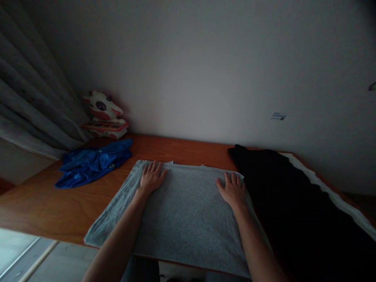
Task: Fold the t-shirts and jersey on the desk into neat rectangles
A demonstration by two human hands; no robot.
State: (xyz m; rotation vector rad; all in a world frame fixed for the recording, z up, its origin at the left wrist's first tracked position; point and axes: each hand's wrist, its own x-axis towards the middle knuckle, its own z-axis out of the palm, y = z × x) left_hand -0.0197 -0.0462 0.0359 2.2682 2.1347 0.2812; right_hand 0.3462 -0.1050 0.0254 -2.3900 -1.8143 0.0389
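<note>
L hand (152,178) & R hand (233,188) flat on grey cloth (190,219) — w/ fingers spread apart — cloth reaches front edge of table (38,199).

Grey garment (189,213) of matt cloth, tabletop (49,207) of smooth wood

You face a greyish-white wall (188,78) in dim light, a pale draped fabric curtain (29,86) at left, an orange-brown wooden table (38,207) before you and, seemingly, pale grey floor (73,256) below.
</note>
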